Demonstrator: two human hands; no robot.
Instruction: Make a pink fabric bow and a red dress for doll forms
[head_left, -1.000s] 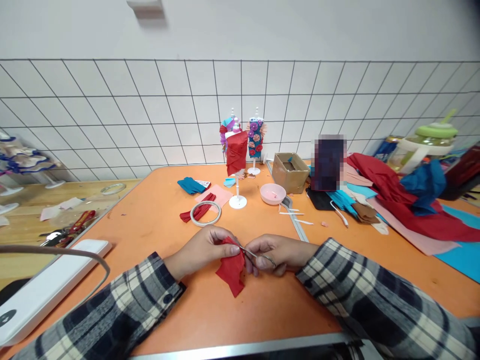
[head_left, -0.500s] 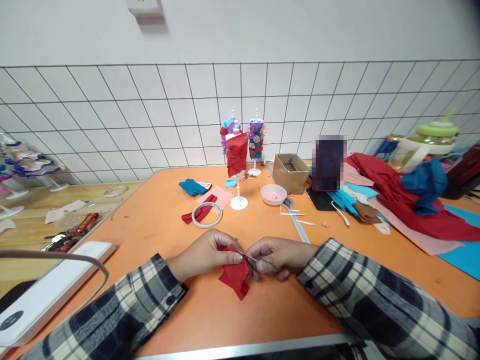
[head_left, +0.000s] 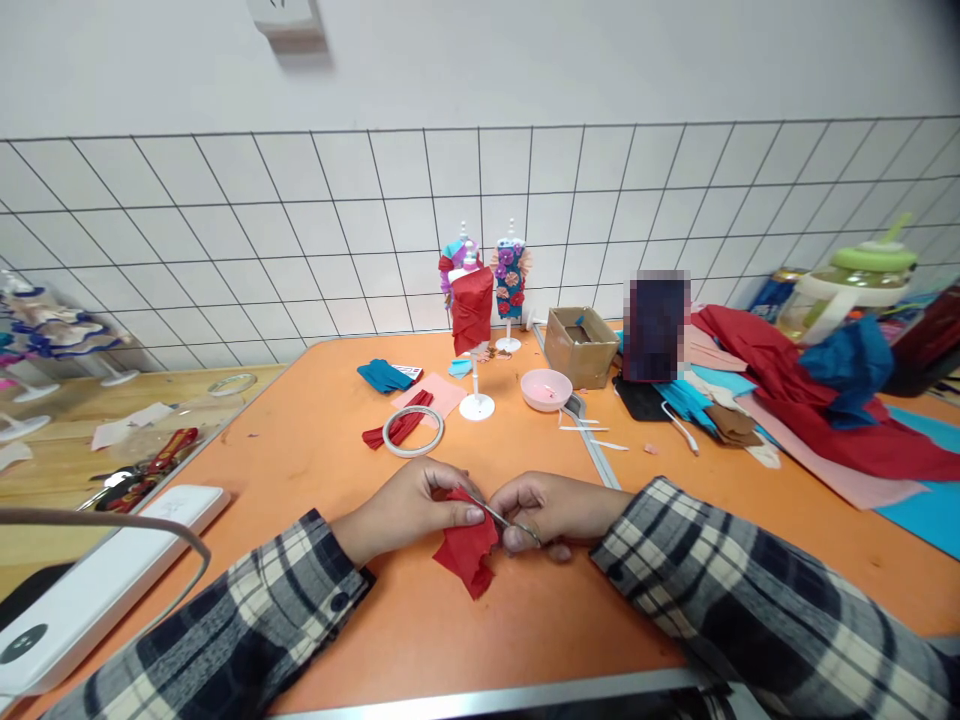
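My left hand (head_left: 427,500) pinches a piece of red crepe paper (head_left: 466,562) by its upper edge, and the paper's ragged lower part hangs over the table. In my right hand (head_left: 544,512) is a small pair of metal scissors (head_left: 501,518). Its blades lie against the paper's upper edge near my left fingertips; the handle loops are partly hidden by my fingers. Beyond both hands stands a small white dress form (head_left: 472,310) wrapped in red paper. A roll of tape (head_left: 413,432) lies flat over a folded red strip (head_left: 375,437).
At the back are another decorated dress form (head_left: 511,275), a cardboard box (head_left: 579,345) and a pink bowl (head_left: 546,391). Coloured paper sheets (head_left: 787,375) pile up at the right beside a lidded jug (head_left: 855,290). A white power bank (head_left: 112,590) with a cable sits at the left.
My right fingers and the scissors have shifted slightly, with the handle drawn a little closer in. The red paper has moved slightly left. Both hands keep their hold.
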